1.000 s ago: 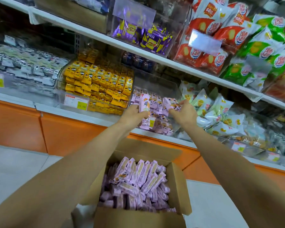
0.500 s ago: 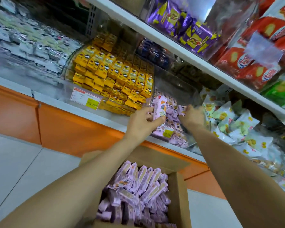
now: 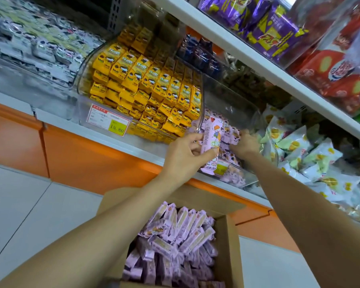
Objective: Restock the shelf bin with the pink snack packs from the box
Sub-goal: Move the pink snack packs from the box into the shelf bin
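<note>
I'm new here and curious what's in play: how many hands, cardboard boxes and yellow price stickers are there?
Hands: 2, left hand and right hand
Cardboard box: 1
Yellow price stickers: 2
Total: 5

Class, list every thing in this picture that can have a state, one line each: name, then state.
left hand, grips one pink snack pack, upright at the bin's front.
right hand, inside the bin, fingers curled on binned packs.
shelf bin, partly filled.
box, open, nearly full of pink packs.
yellow-pack bin, stacked full.
</note>
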`<act>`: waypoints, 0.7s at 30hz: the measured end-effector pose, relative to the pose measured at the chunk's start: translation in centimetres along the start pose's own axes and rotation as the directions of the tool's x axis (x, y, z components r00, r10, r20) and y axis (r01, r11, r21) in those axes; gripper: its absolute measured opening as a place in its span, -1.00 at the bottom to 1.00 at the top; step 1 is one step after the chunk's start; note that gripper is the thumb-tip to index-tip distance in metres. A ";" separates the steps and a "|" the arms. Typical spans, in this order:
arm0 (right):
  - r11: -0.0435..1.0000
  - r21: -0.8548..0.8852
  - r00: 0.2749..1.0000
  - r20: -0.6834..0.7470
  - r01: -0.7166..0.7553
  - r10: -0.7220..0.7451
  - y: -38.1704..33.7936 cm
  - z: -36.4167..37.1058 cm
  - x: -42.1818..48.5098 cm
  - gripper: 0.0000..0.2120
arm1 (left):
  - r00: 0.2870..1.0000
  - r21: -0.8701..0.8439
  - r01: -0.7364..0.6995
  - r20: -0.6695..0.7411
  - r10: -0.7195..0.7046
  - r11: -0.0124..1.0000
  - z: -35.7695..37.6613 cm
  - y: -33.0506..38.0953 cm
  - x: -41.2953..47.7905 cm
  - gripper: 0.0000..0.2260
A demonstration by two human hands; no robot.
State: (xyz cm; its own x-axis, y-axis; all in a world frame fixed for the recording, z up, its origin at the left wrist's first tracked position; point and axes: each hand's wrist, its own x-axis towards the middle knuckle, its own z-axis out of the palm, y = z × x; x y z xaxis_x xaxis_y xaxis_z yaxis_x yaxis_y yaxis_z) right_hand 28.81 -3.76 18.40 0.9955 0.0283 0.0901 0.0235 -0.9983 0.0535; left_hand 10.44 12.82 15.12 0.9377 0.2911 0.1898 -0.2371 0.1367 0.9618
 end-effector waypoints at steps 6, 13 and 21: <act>1.000 -0.005 0.988 -0.154 0.026 -0.026 0.9 0.7 -0.3 -0.81 | 1.000 0.005 -0.009 0.009 0.009 1.000 -0.1 -0.1 0.0 -0.52; 0.962 0.273 0.994 -0.104 -0.006 0.036 1.4 1.1 0.6 -0.73 | 1.000 0.015 -0.019 0.012 0.019 1.000 -0.1 -0.5 0.1 -0.49; 0.931 0.362 0.997 0.043 0.037 -0.056 2.2 0.6 0.7 -0.55 | 1.000 0.032 -0.025 -0.005 0.026 0.999 0.1 0.1 0.1 -0.62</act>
State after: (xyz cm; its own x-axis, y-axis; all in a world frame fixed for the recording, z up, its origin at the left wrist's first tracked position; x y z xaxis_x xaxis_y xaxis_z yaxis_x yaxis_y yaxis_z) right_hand 29.62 -6.02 18.02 0.9957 0.0819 0.0439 0.0914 -0.9473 -0.3070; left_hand 10.51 12.72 15.21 0.9299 0.2996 0.2132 -0.2524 0.0985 0.9626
